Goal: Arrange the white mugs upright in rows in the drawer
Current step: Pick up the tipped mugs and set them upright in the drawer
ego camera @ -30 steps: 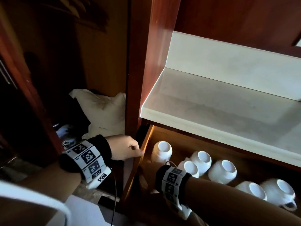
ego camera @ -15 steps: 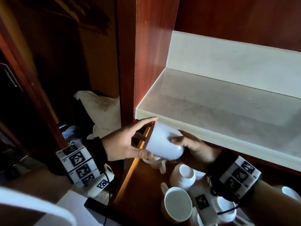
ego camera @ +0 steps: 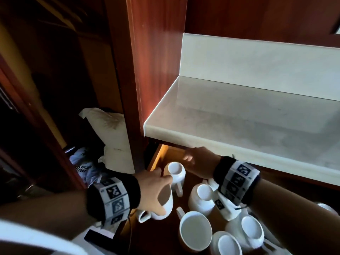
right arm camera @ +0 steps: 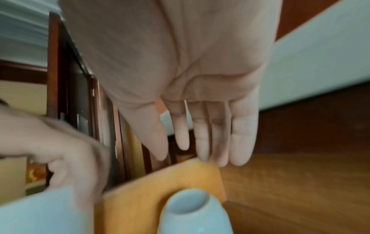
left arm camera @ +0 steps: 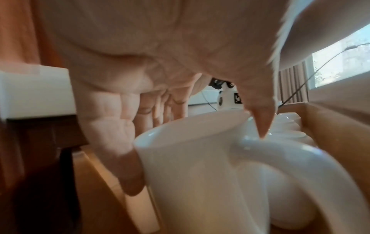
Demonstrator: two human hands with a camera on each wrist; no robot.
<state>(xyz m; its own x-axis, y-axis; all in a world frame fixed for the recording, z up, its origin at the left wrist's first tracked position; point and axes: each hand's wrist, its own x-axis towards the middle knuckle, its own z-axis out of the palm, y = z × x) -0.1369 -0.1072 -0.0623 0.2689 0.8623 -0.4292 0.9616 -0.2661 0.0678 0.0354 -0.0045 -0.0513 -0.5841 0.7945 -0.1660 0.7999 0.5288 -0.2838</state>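
Observation:
An open wooden drawer [ego camera: 157, 157] under a pale counter holds several white mugs. My left hand [ego camera: 156, 188] grips one white mug [ego camera: 166, 206] by its rim at the drawer's left side, fingers outside and thumb near the handle [left arm camera: 312, 171]. That mug [left arm camera: 200, 171] stands mouth up. Just behind it, in the far-left corner, another mug [ego camera: 176, 172] stands with its narrow end up, seemingly base-up [right arm camera: 192, 212]. My right hand [ego camera: 197, 161] hovers open above that corner with straight fingers [right arm camera: 202, 139], holding nothing.
More mugs crowd the drawer's middle and right: one mouth-up [ego camera: 196, 231], one tipped [ego camera: 202, 198], two others [ego camera: 252, 230] [ego camera: 228, 244]. The counter edge [ego camera: 220, 144] overhangs the drawer's back. A red-brown cabinet post [ego camera: 139, 89] stands left; a pillow [ego camera: 110, 129] lies beyond it.
Half a second ago both hands held one mug on its side at the drawer's left corner. Now the right hand has let go and opened, and the left hand grips a mug's rim.

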